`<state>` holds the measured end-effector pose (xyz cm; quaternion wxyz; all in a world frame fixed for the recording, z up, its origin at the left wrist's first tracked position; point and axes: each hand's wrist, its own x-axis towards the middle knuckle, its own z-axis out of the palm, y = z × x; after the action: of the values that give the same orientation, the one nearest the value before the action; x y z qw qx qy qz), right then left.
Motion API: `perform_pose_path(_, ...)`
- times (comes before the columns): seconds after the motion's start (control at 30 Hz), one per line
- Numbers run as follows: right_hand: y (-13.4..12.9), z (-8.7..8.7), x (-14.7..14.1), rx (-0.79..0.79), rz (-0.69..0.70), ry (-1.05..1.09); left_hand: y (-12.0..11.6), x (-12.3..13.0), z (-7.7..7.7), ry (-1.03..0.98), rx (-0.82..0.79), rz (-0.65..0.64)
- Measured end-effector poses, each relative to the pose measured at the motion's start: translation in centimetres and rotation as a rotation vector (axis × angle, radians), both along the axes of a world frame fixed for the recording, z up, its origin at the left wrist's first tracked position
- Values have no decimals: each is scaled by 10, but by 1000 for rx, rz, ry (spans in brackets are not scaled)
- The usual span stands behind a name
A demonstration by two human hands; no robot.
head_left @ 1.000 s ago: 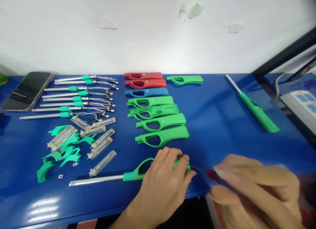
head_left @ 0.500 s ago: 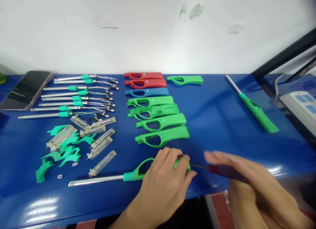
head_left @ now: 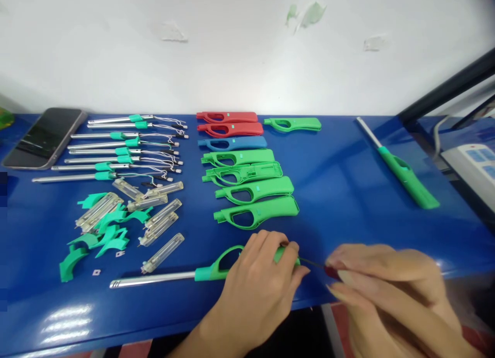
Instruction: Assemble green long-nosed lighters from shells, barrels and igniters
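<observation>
Near the front edge of the table lies a green gas lighter (head_left: 207, 273) with a long silver barrel pointing left. My left hand (head_left: 257, 286) is wrapped over its handle and covers most of it. In my right hand (head_left: 394, 291) is a screwdriver (head_left: 331, 272) with a dark red handle, mostly hidden by the fingers. Its thin shaft runs left to the butt end of the lighter's handle; the tip is hidden behind the left fingers. Just behind the left hand sits a green handle shell (head_left: 257, 212), the front one of a column of shells.
Red shells (head_left: 228, 129) and a blue shell (head_left: 232, 143) lie farther back. Left are metal barrels with wires (head_left: 96, 167), clear fuel tanks (head_left: 162, 252), green triggers (head_left: 72, 262) and a phone (head_left: 44, 139). A whole green lighter (head_left: 410, 180) lies right, near a white power strip (head_left: 474, 165).
My right hand's fingers have curled in from stretched out and now close around the screwdriver handle. The left hand and the lighter stay in place; the view has shifted slightly.
</observation>
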<state>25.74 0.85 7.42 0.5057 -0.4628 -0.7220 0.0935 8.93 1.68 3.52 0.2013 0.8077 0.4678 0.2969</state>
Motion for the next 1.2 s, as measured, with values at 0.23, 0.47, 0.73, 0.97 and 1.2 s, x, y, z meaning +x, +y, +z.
perform_pose_path(0.23,-5,0,5,-97,24,-84,-1,0,-1,-6,-6,6)
perform_pose_path(0.47,3,-5,-14,64,-147,181,-2,2,-3,1,3,9)
perform_pose_path(0.73,-13,-2,12,-41,59,-170,-2,1,-5,-22,45,28)
perform_pose_path(0.97,2,-2,-17,36,-75,138,0,0,-1,31,101,34)
perform_pose_path(1.2,1,3,2,-3,-7,-80,-12,-7,3,156,46,27)
